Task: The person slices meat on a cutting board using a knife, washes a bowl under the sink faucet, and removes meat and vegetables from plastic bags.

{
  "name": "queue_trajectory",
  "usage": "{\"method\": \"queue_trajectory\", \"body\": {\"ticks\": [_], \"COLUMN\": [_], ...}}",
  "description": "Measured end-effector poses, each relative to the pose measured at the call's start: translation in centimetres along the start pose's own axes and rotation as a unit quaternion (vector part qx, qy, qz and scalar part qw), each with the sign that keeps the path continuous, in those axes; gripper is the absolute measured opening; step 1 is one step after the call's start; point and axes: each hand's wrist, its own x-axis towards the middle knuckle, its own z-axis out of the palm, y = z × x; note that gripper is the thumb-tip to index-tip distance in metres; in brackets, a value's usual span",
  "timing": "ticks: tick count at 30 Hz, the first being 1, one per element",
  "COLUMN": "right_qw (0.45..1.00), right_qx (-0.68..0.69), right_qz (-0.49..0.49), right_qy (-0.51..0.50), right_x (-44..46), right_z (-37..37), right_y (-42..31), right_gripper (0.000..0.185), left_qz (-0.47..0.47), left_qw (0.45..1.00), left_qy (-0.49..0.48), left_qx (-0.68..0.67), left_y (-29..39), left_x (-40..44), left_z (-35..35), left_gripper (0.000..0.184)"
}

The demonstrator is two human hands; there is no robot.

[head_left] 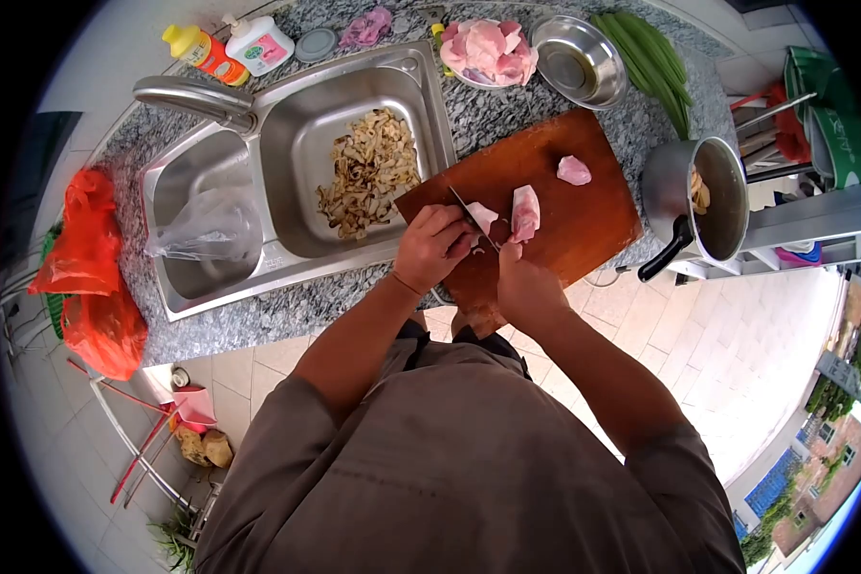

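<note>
On the reddish-brown cutting board (584,215), my right hand (528,292) is closed around the handle of a knife (473,218), whose blade points up and to the left. My left hand (432,251) has its fingers curled against a small piece of meat (482,216) on the blade's left side. A larger pink and white piece of meat (525,214) lies just right of the blade. Farther up and right on the board rests a separate pink piece (574,170).
Chopped brownish pieces (368,172) lie in the steel sink (292,143) at left. Behind the board are a bowl of meat (489,53), a metal bowl (579,62) and long green vegetables (646,67). A pot (668,187) stands right of the board.
</note>
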Motion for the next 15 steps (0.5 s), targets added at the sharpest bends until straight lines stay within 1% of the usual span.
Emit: {"method": "queue_trajectory", "body": {"ticks": [1, 2, 5, 6, 8, 9, 10, 11, 12, 13, 15], "right_qw": [1.000, 1.000, 0.998, 0.992, 0.992, 0.991, 0.998, 0.999, 0.999, 0.999, 0.999], "right_qx": [-0.011, -0.003, 0.032, 0.032, 0.046, 0.054, 0.028, 0.041, 0.052, 0.042, 0.030], "right_qz": [0.013, 0.012, -0.047, -0.088, -0.082, -0.078, -0.035, -0.022, -0.009, -0.006, 0.003], "right_qy": [-0.006, -0.009, 0.019, 0.080, 0.087, 0.090, 0.034, 0.022, 0.009, 0.013, 0.027], "right_x": [-0.8, -1.0, 3.3, 5.5, 5.2, 4.7, 3.3, 1.3, -0.5, -1.6, -2.9], "right_z": [0.4, 0.7, -0.7, -1.0, -1.1, -1.1, -0.7, 0.2, 0.9, 1.2, 1.6], "right_y": [0.4, 0.6, -1.0, -1.6, -1.7, -1.9, -1.5, -0.4, 0.8, 1.3, 2.1], "right_gripper": [0.036, 0.039, 0.039, 0.036, 0.034, 0.033, 0.033, 0.032, 0.032, 0.032, 0.031], "left_qz": [-0.004, -0.006, -0.001, -0.004, -0.003, -0.006, -0.015, -0.029, -0.036, -0.108, -0.240], "left_qw": [1.000, 1.000, 1.000, 1.000, 0.999, 0.999, 1.000, 1.000, 0.999, 0.993, 0.961], "left_qy": [0.007, 0.000, -0.009, -0.021, -0.042, -0.032, -0.020, -0.010, -0.011, -0.012, -0.020], "left_qx": [0.003, -0.008, -0.016, -0.014, -0.004, 0.001, 0.004, 0.006, 0.009, -0.041, -0.139], "left_y": [0.0, -0.2, -0.5, -0.4, -0.2, -0.5, -0.7, -0.5, -0.4, -0.3, -0.3], "left_x": [-0.1, -0.4, -0.5, -0.5, -0.2, 0.1, 0.0, -0.3, 0.1, 0.0, -0.1], "left_z": [0.3, 0.3, 0.4, 0.4, 0.0, 0.0, 0.1, 0.2, -0.1, -0.3, -0.6], "left_gripper": [0.021, 0.027, 0.025, 0.025, 0.026, 0.026, 0.026, 0.026, 0.021, 0.020, 0.017]}}
